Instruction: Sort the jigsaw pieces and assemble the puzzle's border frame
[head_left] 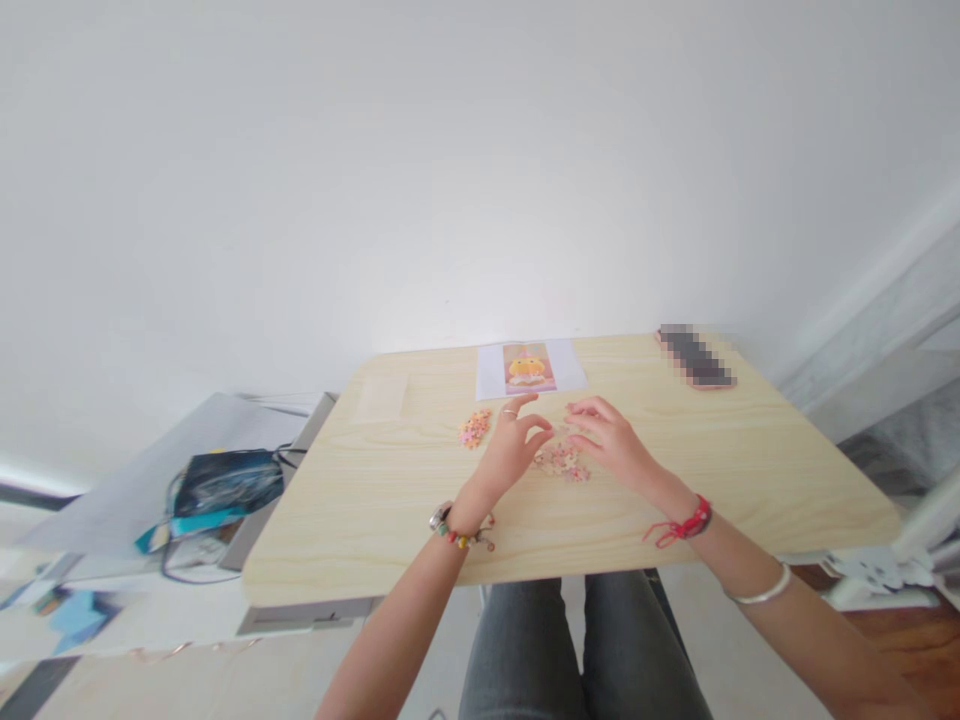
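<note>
My left hand [512,448] and my right hand [611,437] rest on a light wooden table [360,520], fingers apart and tips nearly meeting. Between and just under them lies a scatter of small pink and pale pieces [564,463]. Whether a fingertip pinches one of these pieces is too small to tell. A second little heap of orange and pink pieces [475,428] sits just left of my left hand. Beyond the hands lies a white sheet with a picture of a yellow figure [529,368].
A phone-like object [695,357], blurred, lies at the table's far right corner. A pale card [381,398] lies at the far left. Left of the table, a dark bag with cords [217,490] sits on a lower surface. A white wall stands behind.
</note>
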